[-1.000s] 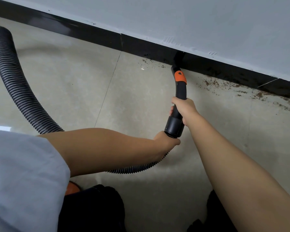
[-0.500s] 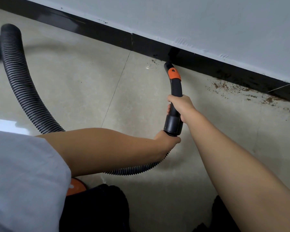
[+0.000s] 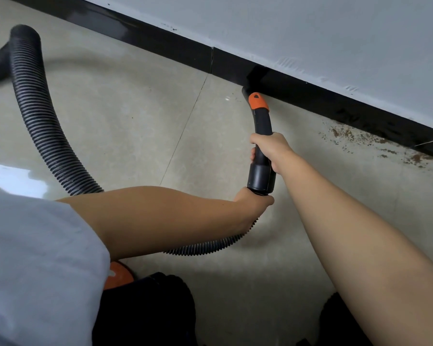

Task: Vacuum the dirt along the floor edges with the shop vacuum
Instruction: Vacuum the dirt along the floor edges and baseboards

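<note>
Change: against the pictures of a second and half a second ago, the specks of dirt that lay on the floor beside the nozzle tip (image 3: 245, 92), at the foot of the black baseboard (image 3: 175, 49), are almost gone; only a faint fleck or two show on the pale tile to the left of the tip.
Meaning for the task: I judge this short stretch of edge close to clean, while the bulk of the job waits further along the baseboard.
Dirt: a brown scatter (image 3: 355, 137) lies on the floor against the baseboard, well to the right of the nozzle tip and apart from it.
Nozzle: the black wand with its orange collar (image 3: 258, 102) points at the baseboard, its tip right at the seam where floor meets skirting.
Right hand: the right hand (image 3: 270, 148) grips the wand (image 3: 263, 123) below the orange collar, fingers curled round it and thumb side up.
Left hand: the left hand (image 3: 254, 201) holds the line just under the black cuff (image 3: 261, 177), where the ribbed hose (image 3: 35, 116) joins; its fingers are hidden beneath, so how tightly they curl I cannot tell.
Hose: it loops away from the baseboard, passes under the left forearm and rises at far left.
Vacuum body: an orange and black part (image 3: 118, 274) shows near the person's knees, far from the baseboard.
</note>
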Motion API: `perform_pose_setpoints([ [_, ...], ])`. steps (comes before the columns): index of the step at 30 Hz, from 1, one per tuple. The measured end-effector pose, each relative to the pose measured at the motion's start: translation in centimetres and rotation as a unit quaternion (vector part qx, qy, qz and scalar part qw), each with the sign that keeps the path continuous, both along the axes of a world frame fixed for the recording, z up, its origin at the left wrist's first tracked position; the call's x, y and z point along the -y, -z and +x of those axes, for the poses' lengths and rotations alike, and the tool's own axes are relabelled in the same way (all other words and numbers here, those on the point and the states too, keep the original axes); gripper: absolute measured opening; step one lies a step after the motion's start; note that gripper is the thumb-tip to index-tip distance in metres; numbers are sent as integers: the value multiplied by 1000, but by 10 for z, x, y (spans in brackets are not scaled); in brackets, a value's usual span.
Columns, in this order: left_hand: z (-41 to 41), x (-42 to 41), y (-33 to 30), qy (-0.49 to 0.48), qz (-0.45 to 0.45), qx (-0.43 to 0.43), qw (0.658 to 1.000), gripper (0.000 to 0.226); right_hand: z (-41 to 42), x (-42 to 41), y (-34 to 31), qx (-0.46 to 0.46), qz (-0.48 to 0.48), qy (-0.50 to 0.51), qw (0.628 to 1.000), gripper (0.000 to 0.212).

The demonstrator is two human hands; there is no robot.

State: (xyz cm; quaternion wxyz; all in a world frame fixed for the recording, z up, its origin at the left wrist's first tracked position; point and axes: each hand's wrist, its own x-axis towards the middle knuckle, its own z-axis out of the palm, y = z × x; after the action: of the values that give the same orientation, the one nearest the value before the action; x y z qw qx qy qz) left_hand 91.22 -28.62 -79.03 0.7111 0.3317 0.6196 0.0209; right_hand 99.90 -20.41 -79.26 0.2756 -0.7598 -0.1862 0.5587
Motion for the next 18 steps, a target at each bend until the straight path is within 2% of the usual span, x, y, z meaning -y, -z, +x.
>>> perform_pose_setpoints([
  [12, 2, 32, 2, 46, -41, 11, 998, 22, 7, 46, 2, 9, -18, 16, 1000, 10],
  [18, -13, 38, 5, 20, -36, -6, 999, 22, -14, 45, 5, 3, -5, -17, 1000, 11],
])
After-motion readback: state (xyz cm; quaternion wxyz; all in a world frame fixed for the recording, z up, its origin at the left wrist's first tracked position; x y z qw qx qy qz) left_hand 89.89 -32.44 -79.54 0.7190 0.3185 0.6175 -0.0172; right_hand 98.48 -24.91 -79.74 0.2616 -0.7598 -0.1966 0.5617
